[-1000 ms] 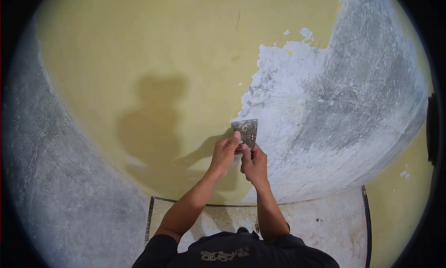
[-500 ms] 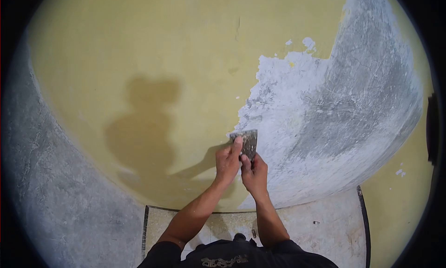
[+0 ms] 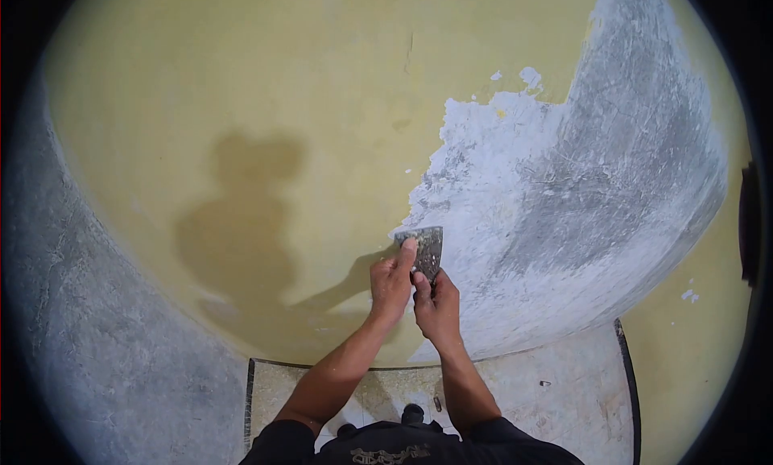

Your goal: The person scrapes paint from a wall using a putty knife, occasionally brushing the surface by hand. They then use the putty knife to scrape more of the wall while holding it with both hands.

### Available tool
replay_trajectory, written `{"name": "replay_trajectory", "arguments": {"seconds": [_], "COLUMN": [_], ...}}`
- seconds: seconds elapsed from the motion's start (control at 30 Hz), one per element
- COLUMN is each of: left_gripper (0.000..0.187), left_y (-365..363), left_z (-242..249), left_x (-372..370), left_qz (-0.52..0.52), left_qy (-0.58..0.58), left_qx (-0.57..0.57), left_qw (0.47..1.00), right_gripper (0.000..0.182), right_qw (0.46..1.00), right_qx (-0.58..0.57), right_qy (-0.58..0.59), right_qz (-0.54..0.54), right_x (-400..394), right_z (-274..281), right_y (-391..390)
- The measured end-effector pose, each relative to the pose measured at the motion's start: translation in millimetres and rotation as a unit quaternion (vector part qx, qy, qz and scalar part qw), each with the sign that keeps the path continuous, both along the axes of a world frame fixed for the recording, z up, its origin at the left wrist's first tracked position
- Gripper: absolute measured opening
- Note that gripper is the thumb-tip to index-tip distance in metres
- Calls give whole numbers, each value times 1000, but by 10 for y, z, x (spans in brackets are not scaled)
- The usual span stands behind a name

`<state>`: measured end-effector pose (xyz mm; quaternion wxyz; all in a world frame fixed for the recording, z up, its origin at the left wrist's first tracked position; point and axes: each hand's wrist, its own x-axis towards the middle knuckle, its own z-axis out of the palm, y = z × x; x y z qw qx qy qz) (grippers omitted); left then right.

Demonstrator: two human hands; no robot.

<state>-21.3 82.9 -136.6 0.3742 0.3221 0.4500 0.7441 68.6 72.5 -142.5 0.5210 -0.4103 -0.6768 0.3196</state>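
Scraper [image 3: 430,248] sits gripped in your left hand [image 3: 391,285] and right hand [image 3: 437,308], fingers closed on it, where the yellow wall [image 3: 322,86] raggedly meets a scuffed white-and-grey patch [image 3: 588,191]; your shadow [image 3: 245,223] darkens the yellow, and a pale, dark-bordered floor [image 3: 547,409] lies below.

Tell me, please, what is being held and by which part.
A scraper: the left grip holds the left side of its blade, thumb on the face; the right grip holds its lower end.

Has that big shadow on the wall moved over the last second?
Yes: judged against the thin dark mark high on the wall, the shadow has shifted up and left.
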Motion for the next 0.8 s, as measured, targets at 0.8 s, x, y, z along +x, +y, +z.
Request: {"name": "replay_trajectory", "arguments": {"seconds": [0.8], "left_gripper": [40], "left_y": [44], "left_z": [201], "left_x": [-96], "left_qz": [0], "left_qy": [18], "left_qx": [-2], "left_qw": [1000], "right_gripper": [21], "right_qw": [991], "right_qx": [-105], "right_qy": [57], "right_qz": [56], "right_x": [-43], "right_z": [298], "right_y": [-33]}}
